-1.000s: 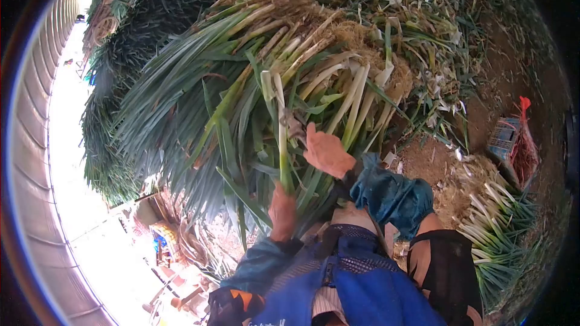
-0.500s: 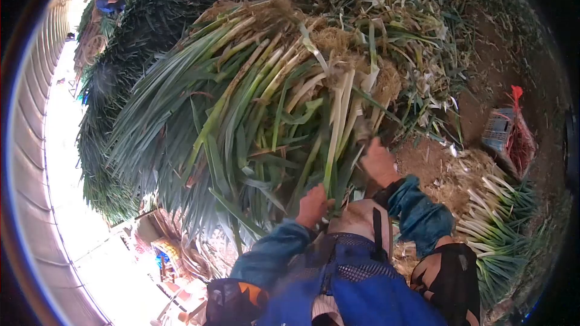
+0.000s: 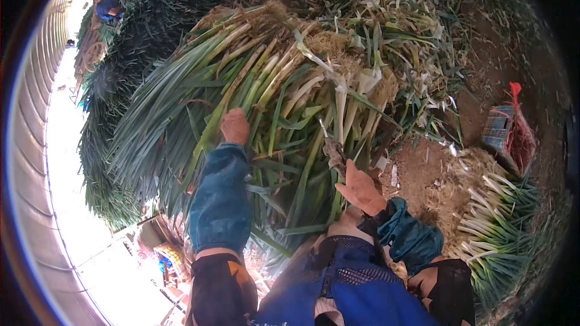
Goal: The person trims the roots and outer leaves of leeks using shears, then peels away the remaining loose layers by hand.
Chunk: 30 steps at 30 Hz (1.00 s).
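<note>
Your left arm is stretched forward, blue sleeve [image 3: 220, 196] straight, with the left hand [image 3: 234, 127] palm-down on the middle of the leek pile [image 3: 284, 84]. Its fingers are curled over the stalks [image 3: 254, 72]; can't tell if they're gripped. Your right hand [image 3: 360, 188] sits at the pile's near edge, elbow bent, fisted around a grey stub [image 3: 333, 151] pointing up; too blurred to tell what it is. A trimmed bundle [image 3: 495, 223] lies right of the pile.

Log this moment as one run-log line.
left hand on leek pile | right hand gripping grey tool | trimmed leeks on ground at right
</note>
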### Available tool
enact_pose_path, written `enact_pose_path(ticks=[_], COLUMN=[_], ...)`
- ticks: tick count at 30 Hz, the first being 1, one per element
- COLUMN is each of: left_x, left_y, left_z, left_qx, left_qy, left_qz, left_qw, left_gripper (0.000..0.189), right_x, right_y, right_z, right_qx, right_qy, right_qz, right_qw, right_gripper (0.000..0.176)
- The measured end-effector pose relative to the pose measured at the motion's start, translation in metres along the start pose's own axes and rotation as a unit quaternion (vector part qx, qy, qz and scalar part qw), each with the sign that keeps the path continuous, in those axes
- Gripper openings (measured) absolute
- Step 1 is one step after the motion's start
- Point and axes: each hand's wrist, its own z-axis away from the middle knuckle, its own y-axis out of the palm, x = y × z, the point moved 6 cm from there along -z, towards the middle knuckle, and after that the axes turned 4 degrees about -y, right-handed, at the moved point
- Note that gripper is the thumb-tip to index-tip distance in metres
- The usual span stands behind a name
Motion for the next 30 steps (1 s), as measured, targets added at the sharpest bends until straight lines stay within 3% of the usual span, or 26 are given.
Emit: enact_pose_path(ticks=[3,8,14,17,18,20,21,22,23,27,30], left_x=[-0.029,-0.05,-0.06,-0.053,-0.054,-0.062,-0.064,-0.068,-0.071,-0.077,-0.074], left_y=[-0.039,-0.068,-0.048,-0.034,-0.042,-0.064,-0.058,-0.051,-0.048,-0.017,-0.008], left_z=[0.032,0.119,0.201,0.19,0.169,0.124,0.1,0.077,0.057,0.026,0.031], left_qx=[-0.045,-0.013,0.06,0.196,0.173,0.034,-0.036,-0.111,-0.114,-0.053,0.053], left_qy=[0.051,0.073,0.103,0.096,0.025,0.012,0.057,0.102,0.048,-0.105,-0.081], left_qz=[-0.002,-0.002,0.07,0.126,0.167,0.237,0.218,0.199,0.21,0.206,0.2], left_qw=[0.998,0.997,0.99,0.968,0.97,0.971,0.973,0.968,0.97,0.971,0.975], left_gripper=[0.004,0.006,0.009,0.013,0.014,0.018,0.02,0.022,0.023,0.024,0.022], right_x=[0.009,0.049,0.075,0.047,0.033,0.019,0.019,0.021,0.027,0.021,0.047], right_y=[0.001,-0.012,0.007,0.028,0.036,0.046,0.048,0.042,0.03,0.016,-0.005], right_z=[-0.002,0.001,-0.017,-0.034,-0.038,-0.033,-0.03,-0.028,-0.026,-0.023,-0.009], right_qx=[0.017,0.079,0.134,0.113,0.097,0.064,0.047,0.054,0.059,0.078,-0.075], right_qy=[-0.015,0.039,0.005,-0.011,-0.013,-0.08,-0.113,-0.086,-0.058,0.021,-0.172], right_qz=[-0.013,-0.052,-0.054,-0.021,-0.007,0.026,0.044,0.031,0.019,-0.013,0.052], right_qw=[1.0,0.995,0.99,0.993,0.995,0.994,0.991,0.994,0.996,0.997,0.981], right_gripper=[0.073,0.066,0.069,0.073,0.074,0.075,0.076,0.076,0.076,0.075,0.064])
